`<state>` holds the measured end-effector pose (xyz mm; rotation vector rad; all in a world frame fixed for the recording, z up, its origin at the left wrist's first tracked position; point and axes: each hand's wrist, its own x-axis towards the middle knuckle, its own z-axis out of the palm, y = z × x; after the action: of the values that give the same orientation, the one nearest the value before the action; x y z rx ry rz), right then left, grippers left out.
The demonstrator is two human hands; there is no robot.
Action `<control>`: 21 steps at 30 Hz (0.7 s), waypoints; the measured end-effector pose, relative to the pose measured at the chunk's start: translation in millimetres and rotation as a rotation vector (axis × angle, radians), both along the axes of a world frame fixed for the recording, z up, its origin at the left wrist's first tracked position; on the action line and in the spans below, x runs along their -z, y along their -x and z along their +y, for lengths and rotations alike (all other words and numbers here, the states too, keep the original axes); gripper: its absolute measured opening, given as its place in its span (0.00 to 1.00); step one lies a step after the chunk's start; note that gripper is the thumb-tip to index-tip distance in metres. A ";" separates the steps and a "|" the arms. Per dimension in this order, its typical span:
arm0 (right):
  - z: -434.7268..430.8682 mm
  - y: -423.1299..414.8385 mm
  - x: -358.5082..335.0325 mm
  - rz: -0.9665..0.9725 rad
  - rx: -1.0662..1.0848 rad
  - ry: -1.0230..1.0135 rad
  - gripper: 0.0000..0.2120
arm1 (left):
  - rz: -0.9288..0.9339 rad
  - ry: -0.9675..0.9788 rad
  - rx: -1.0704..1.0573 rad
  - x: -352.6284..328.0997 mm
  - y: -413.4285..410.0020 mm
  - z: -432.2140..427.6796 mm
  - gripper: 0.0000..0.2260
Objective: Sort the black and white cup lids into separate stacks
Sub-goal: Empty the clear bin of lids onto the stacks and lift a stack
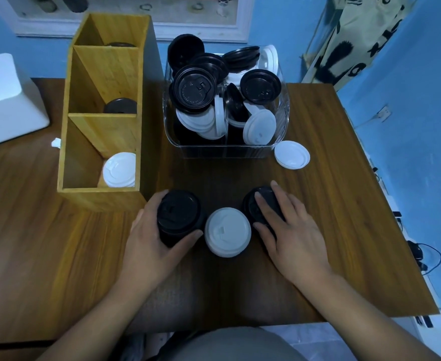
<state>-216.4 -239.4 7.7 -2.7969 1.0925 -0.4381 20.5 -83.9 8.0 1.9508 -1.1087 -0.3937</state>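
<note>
Toward the desk's [318, 165] front edge, the left hand [150, 239] grips a black stack [179, 217], the right hand [291, 230] rests flat fingers [267, 205] on a second black stack [250, 208], with a white stack [227, 231] between them; merging the black ones, carefully aligned, seems next.

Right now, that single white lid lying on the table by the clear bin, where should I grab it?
Pinch the white lid by its thin rim, coming from above on its near-right side. It lies flat on the table, so only the rim offers a hold, and the clear bin crowds its far-left edge. The right hand is nearer; the left hand grips the black stack.
</note>
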 end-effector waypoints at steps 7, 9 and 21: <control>14.3 3.8 -17.0 -0.104 -0.027 -0.048 0.27 | -0.017 0.000 0.022 -4.8 0.2 0.1 0.38; 16.4 -2.0 -22.8 -0.115 -0.150 -0.062 0.27 | -0.009 -0.005 0.012 -2.4 -0.2 0.5 0.42; -8.8 4.5 -10.4 0.017 -0.085 0.005 0.37 | -0.366 0.038 0.134 2.1 22.0 -12.3 0.41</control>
<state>-220.9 -248.2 18.1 -2.8433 0.9727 -0.4093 -1.6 -96.2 5.8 1.9681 -1.4735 -0.0836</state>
